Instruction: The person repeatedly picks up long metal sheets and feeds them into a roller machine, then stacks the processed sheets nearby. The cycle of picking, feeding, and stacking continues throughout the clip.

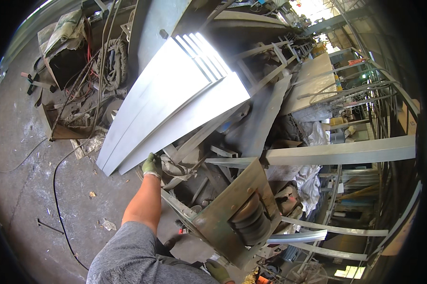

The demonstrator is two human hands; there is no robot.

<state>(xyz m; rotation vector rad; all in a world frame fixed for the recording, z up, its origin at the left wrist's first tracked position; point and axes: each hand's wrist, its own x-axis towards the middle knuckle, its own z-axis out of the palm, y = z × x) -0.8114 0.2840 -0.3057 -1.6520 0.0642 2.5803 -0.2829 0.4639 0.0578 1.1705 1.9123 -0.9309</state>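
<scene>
My left hand (152, 165), in a green glove, is at the near right edge of a stack of long pale metal panels (161, 94). Its fingers are closed against the edge of the lowest panel (194, 116), though their far side is hidden. The panels lie slanted and overlapping, with folded ribs at their far end. Low in the view, my right hand (217, 270), also gloved, hangs beside my body, fingers loosely apart and nothing visible in it. Close to it stands a rusty metal plate (213, 220) with a grooved roller (252, 222).
A long metal bar (336, 152) juts out to the right. Scrap and frames lie under the panels. At the left are a box of cables (71, 132), a black cable (56, 189) across the floor and a thin rod (50, 226). A wooden board (313, 80) leans further right.
</scene>
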